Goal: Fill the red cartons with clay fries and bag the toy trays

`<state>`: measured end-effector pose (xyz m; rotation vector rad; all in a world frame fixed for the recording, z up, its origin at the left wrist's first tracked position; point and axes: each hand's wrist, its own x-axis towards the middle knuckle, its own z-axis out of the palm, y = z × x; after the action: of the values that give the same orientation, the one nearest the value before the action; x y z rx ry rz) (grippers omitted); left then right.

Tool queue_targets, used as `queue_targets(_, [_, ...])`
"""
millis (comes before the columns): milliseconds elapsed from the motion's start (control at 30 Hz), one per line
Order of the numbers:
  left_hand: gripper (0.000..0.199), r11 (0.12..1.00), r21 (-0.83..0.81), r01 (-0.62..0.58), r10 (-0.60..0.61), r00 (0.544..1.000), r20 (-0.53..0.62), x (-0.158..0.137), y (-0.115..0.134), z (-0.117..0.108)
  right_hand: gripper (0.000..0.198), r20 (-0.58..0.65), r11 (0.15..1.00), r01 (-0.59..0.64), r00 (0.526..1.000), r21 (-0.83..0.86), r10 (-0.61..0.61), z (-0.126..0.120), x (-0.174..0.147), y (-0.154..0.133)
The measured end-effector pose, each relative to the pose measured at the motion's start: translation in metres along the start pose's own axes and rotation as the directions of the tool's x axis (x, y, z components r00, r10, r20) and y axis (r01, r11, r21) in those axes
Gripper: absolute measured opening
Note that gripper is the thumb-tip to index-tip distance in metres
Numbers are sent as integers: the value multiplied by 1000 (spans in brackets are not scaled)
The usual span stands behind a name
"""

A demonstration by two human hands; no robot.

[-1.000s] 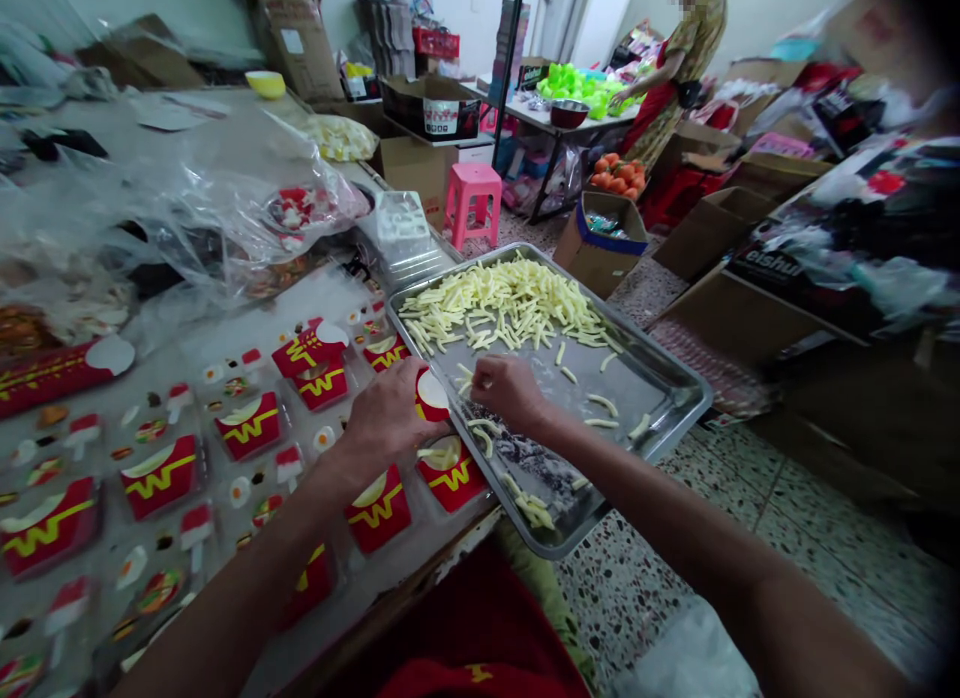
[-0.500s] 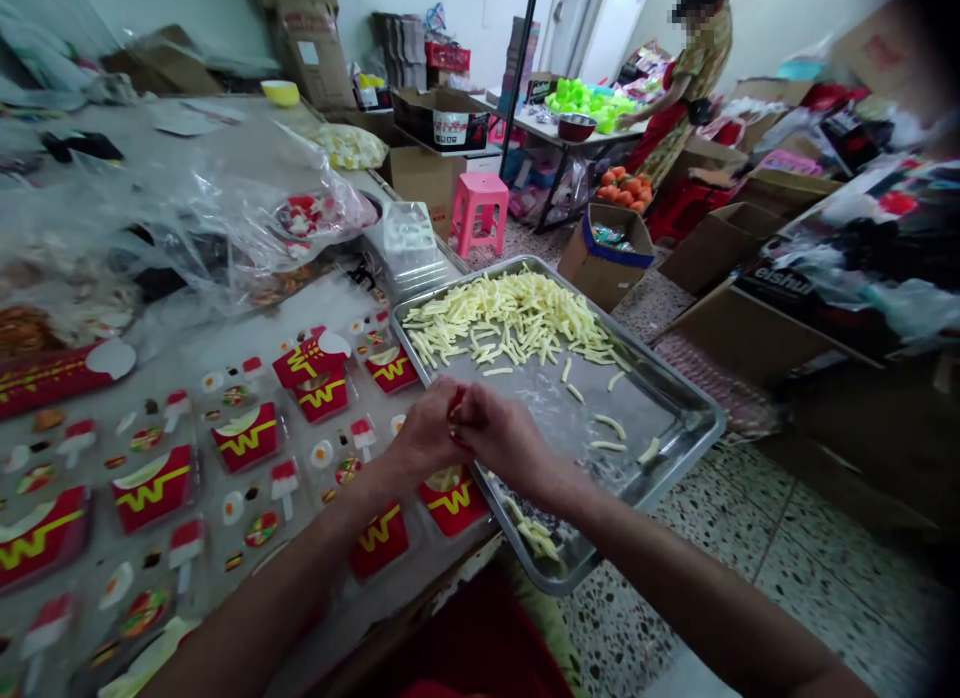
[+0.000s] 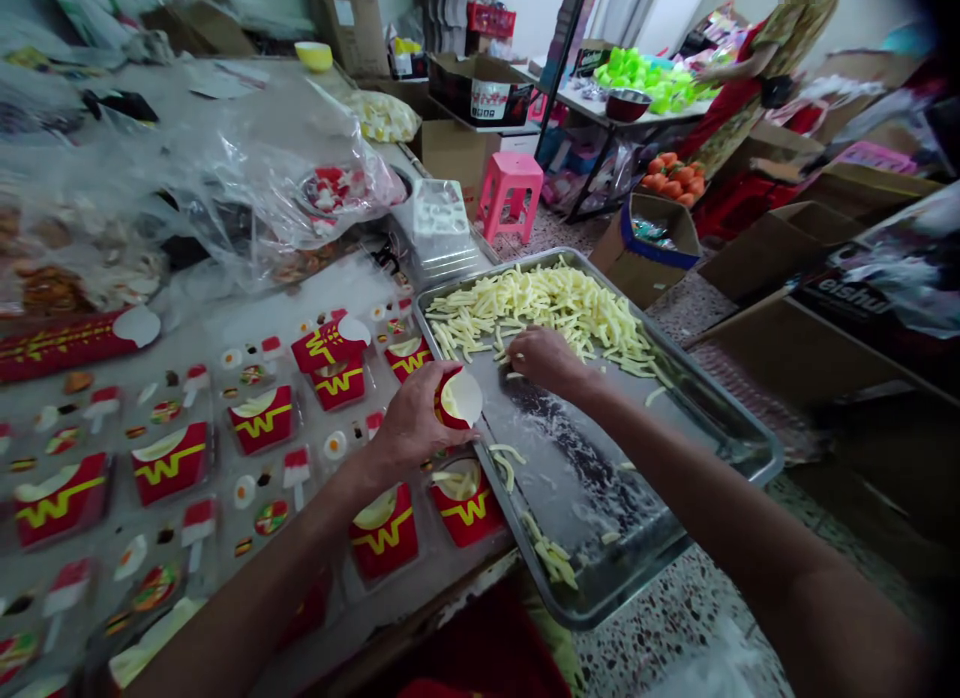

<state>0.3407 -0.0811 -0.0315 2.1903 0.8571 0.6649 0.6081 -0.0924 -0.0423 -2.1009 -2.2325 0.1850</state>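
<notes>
My left hand (image 3: pixel 411 416) grips a small red fries carton (image 3: pixel 462 398) above the near left edge of the metal tray (image 3: pixel 551 468). The carton's mouth and pale rounded back face up toward me. Over in the tray, my right hand (image 3: pixel 546 358) reaches palm down to the near edge of a heap of pale yellow french fries (image 3: pixel 562 296). Its fingers curl closed, with pale pieces at the fingertips; the palm side is hidden. Several loose fries (image 3: pixel 551 558) lie in the tray's near corner.
Clear packs with red cartons (image 3: pixel 259 418) and small food-shaped pieces cover the table to the left. Plastic bags (image 3: pixel 247 178) lie behind them. Beyond the tray stand a pink stool (image 3: pixel 511 193) and an open cardboard box (image 3: pixel 645 248). A person (image 3: pixel 780 48) stands at a far table.
My hands were together over the tray's left edge and have parted. The left keeps the carton, now in plain view; the right has moved to the fries heap. The view has shifted slightly.
</notes>
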Motion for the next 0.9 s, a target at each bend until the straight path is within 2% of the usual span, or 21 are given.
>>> queue_targets(167, [82,985,169,29,-27,999,-18,7,6,-2,19,-82,982,-144,985,120,154,-2,-2,-9])
queue_targets(200, [82,979,196,49,-46,999,-16,6,7,-4,21,-98,972,-167,978,168,185,-6,-5,-12])
queue_targets(267, [84,971,228,75,-73,997,-20,4,6,-7,23,-120,917,-163,968,365,220,-16,-13,-23])
queue_targets(367, [83,972,225,73,-57,995,-76,-6,2,-9,21,-79,756,-79,982,650,170,-28,-28,-58])
queue_targets(400, [82,976,207,68,-46,993,-108,-11,1,-9,19,-61,730,-64,988,680,143,-30,-32,-74])
queue_targets(467, [77,986,158,54,-21,979,-205,-20,0,-8,13,-72,732,-41,990,680,122,-31,-37,-111])
queue_targets(533, [64,991,122,62,-16,936,-351,-33,-1,-9,10,-149,777,39,986,629,71,-30,-37,-151])
queue_targets(600, [45,986,111,128,-52,852,-520,-53,-3,-13,18,-206,810,159,977,565,-48,-30,-33,-189])
queue_targets(667, [35,967,99,234,-114,747,-654,-81,-5,-24,23,-159,794,280,960,540,-230,-31,-30,-224])
queue_targets(700, [36,956,95,278,-137,707,-693,-98,-5,-31,23,-109,770,337,937,541,-333,-30,-29,-239])
queue_targets(767, [49,941,93,325,-162,676,-718,-137,-6,-47,21,-60,705,462,855,538,-515,-25,-27,-269])
queue_targets(800, [60,937,87,339,-175,671,-721,-157,-7,-57,19,-94,676,522,821,520,-563,-21,-24,-283])
queue_targets(867, [77,925,56,376,-211,630,-747,-198,-9,-80,14,-218,642,582,801,499,-557,-9,-19,-318])
queue_targets(900, [82,916,32,399,-230,590,-774,-218,-10,-91,14,-254,616,592,796,520,-550,-4,-17,-337])
